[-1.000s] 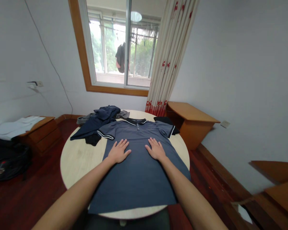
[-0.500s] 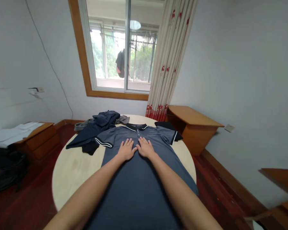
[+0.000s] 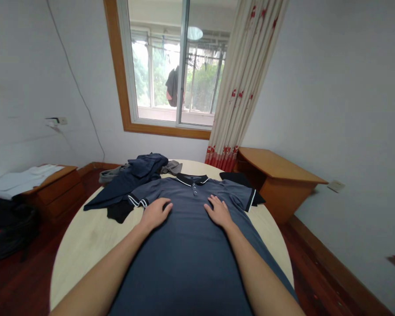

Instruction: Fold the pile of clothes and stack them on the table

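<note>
Fingers of the right hand (image 3: 220, 213) lie slightly spread on the polo shirt (image 3: 187, 259), which stretches beneath and between both hands on the worktop (image 3: 85, 245); the left hand's (image 3: 154, 214) curl, thumb apart, beside a sleeve cuff (image 3: 136, 201). Light, even palm pressure would probably flatten the cloth without dragging it askew.

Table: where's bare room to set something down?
The widest bare patch of table lies left of the polo shirt, before the dark clothes; the left forearm crosses its near part. Narrow strips show along the shirt's right edge and behind its collar. Crowded: back left with clothes, back right with black cloth, middle with shirt, left hand, right hand.
</note>
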`<state>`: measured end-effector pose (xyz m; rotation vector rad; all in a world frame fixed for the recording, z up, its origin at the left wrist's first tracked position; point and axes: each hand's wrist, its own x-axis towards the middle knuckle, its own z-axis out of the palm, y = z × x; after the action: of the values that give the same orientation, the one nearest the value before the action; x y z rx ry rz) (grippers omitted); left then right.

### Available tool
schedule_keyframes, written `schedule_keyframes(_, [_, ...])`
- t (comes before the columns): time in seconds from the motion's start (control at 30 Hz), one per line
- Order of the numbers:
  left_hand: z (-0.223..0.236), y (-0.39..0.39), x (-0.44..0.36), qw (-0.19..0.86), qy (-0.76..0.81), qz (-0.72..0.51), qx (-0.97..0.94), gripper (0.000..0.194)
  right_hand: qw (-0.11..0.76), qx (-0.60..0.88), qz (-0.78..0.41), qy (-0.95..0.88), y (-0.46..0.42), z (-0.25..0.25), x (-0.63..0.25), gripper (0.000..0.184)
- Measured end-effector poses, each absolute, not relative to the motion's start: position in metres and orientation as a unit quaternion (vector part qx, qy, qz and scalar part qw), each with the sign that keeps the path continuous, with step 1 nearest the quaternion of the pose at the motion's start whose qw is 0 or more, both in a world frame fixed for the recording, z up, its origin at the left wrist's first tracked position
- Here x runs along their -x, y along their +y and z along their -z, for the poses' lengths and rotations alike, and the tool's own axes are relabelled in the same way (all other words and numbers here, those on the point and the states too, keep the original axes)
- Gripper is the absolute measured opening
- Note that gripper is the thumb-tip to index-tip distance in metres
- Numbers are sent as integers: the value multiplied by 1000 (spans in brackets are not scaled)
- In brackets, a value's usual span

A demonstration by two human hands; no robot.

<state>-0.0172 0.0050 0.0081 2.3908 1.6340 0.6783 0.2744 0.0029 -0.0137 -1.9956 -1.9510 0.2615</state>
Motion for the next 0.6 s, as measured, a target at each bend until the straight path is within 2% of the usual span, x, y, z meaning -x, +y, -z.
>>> schedule_keyframes(0.07, [-20, 5, 35, 51, 589, -265, -762, 41, 188, 691, -104, -690, 3, 15, -279, 50])
schedule_keyframes(0.17, [-31, 12, 67, 4, 670, -254, -697, 36, 207, 681, -117, -693, 3, 17, -285, 47])
schedule_keyframes(0.33, [-27, 22, 104, -16, 758, -202, -620, 46, 214, 675, -130, -694, 3, 19, -289, 45])
schedule_keyframes(0.5, [-23, 30, 112, 23, 792, -169, -586, 57, 223, 670, -125, -697, 4, 21, -290, 43])
schedule_keyframes(0.6, [-22, 33, 113, 63, 800, -169, -573, 52, 227, 668, -118, -698, 5, 22, -292, 41])
